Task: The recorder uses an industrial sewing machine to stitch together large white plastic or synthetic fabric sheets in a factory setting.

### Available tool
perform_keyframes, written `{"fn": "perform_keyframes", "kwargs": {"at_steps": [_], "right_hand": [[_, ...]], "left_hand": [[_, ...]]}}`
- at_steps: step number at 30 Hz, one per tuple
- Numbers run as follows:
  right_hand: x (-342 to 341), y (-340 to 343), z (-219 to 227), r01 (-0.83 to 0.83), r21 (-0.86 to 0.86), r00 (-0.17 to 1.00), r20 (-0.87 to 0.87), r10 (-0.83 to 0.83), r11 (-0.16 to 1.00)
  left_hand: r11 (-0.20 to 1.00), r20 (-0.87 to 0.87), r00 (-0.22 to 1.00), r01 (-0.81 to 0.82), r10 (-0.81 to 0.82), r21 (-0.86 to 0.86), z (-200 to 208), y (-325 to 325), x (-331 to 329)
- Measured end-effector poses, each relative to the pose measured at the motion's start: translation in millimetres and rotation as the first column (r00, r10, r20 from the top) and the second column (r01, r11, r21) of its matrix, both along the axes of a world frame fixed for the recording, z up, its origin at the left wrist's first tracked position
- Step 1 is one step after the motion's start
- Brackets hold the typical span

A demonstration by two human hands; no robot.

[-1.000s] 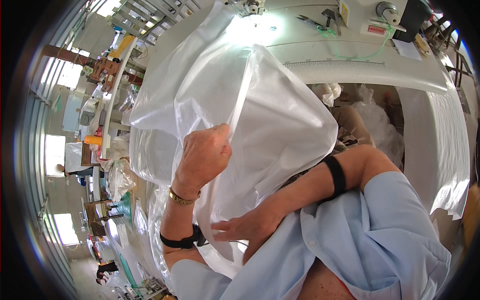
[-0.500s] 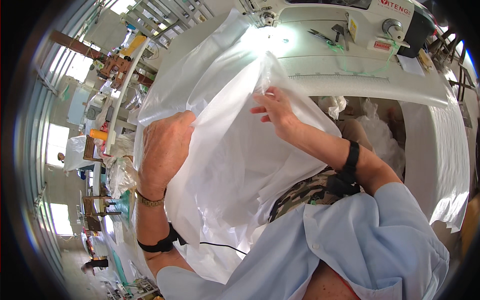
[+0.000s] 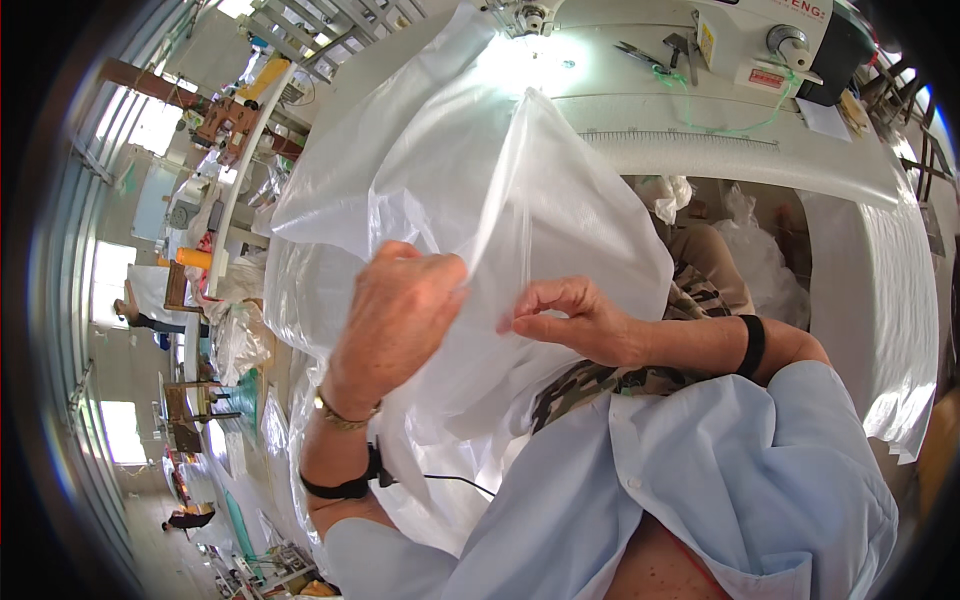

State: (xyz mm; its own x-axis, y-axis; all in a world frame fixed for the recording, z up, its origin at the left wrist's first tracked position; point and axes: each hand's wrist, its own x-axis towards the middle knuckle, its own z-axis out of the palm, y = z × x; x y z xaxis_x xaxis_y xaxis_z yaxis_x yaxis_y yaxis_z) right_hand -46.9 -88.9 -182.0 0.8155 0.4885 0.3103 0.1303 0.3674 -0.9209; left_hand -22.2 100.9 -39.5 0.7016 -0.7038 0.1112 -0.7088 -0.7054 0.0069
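A large, thin, white plastic sheet (image 3: 590, 200) runs from under the sewing machine head (image 3: 532, 18) down over the table edge and my lap. It is partly see-through, with a raised fold up its middle. My left hand (image 3: 400, 320) is closed on the edge of that fold, its fingertips partly hidden. To the right and slightly lower, my right hand (image 3: 580, 318) has thumb and fingers drawn into a pinch at the sheet. Its fingertips are somewhat blurred. The machine's lamp lights the sheet's upper end, beside the needle area.
On the machine table (image 3: 640, 110) lie small scissors (image 3: 640, 55), a dark-headed tool (image 3: 678, 48) and green thread (image 3: 700, 120). A ruler scale (image 3: 690, 138) runs along its front. Crumpled plastic (image 3: 760, 260) sits below. Other work tables and a person's arm (image 3: 150, 318) show at left.
Both hands have come down toward me, the left also moving right. My right hand's spread fingers have closed into a pinch. The sheet's fold is straighter, and its right part spreads wider.
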Motion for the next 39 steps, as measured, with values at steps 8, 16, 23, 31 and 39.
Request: {"fn": "perform_keyframes", "kwargs": {"at_steps": [8, 16, 23, 31, 39], "right_hand": [[-19, -24, -5, -0.132, -0.289, 0.968, -0.242, 0.062, 0.948], [-27, -23, -11, 0.189, -0.615, 0.938, 0.344, 0.044, 0.766], [-27, -21, -27, 0.31, -0.525, 0.674, 0.709, 0.206, 0.793], [-18, -96, 34, 0.236, -0.941, 0.872, 0.315, 0.374, 0.243], [-26, -111, 14, 0.409, -0.851, 0.762, 0.518, 0.389, 0.33]], "left_hand": [[0.777, -0.621, 0.778, -0.45, 0.099, -0.44, -105, -17, -25], [0.53, -0.756, 0.653, -0.622, -0.055, -0.576, -147, -26, -47], [0.339, -0.779, 0.617, -0.713, -0.112, -0.614, -153, -33, -50], [0.228, -0.73, 0.683, -0.706, -0.029, -0.67, -152, -29, -51], [0.25, -0.66, 0.748, -0.628, -0.069, -0.737, -139, -32, -52]]}}
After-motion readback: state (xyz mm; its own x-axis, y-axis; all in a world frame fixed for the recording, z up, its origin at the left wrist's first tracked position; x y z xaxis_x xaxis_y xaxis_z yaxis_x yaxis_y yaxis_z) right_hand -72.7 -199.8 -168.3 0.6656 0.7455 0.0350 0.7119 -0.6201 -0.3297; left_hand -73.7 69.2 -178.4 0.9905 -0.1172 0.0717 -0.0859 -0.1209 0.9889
